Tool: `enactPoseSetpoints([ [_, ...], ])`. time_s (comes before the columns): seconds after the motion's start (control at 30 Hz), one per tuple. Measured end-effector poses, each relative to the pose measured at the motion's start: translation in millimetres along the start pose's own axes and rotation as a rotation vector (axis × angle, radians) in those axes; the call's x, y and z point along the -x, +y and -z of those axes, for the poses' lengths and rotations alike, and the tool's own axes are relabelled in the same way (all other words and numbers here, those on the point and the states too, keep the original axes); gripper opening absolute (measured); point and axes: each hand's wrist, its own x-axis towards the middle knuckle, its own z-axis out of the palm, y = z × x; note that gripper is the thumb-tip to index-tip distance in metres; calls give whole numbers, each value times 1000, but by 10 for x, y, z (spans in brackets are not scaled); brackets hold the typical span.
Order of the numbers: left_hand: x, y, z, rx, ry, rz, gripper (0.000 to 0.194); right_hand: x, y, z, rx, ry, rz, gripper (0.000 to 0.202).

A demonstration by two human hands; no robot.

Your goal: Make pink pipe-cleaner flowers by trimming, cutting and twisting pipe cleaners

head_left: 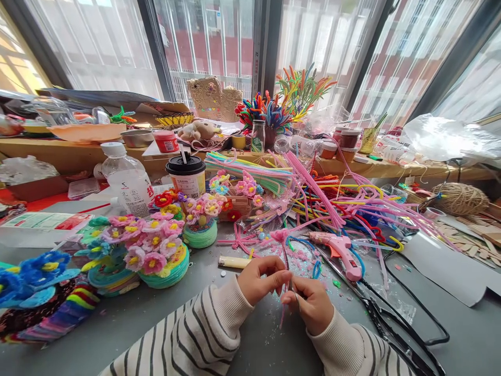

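Note:
My left hand (264, 279) is closed, its thumb and fingers pinching a thin pink pipe cleaner (282, 316) over the grey table. Close beside it on the right, my right hand (313, 303) is also closed on the lower part of the same strand. A pink tip (279, 235) rises above my fingers. What else the fingertips hold is too small to tell. Right of the hands lies a pink glue gun (344, 255). A cream-coloured stick or lighter (234, 262) lies by my left hand. Pink fluff bits are scattered behind the hands.
Pipe-cleaner flower pots (164, 271) stand at left, with a plastic bottle (127, 183) and a lidded cup (186, 177) behind. Loose pipe cleaners (317, 193) pile up at the back. Black cables (407, 324) and white paper (446, 266) lie at right.

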Motion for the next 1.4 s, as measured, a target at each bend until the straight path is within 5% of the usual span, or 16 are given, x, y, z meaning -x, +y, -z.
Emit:
enactPoseSetpoints([
  [0.73, 18, 59, 6, 124, -51, 11, 35, 17, -16, -9, -119, -132, 39, 58],
  [1.4, 22, 24, -7, 191, -77, 39, 29, 15, 13, -3, -49, -80, 80, 52],
])
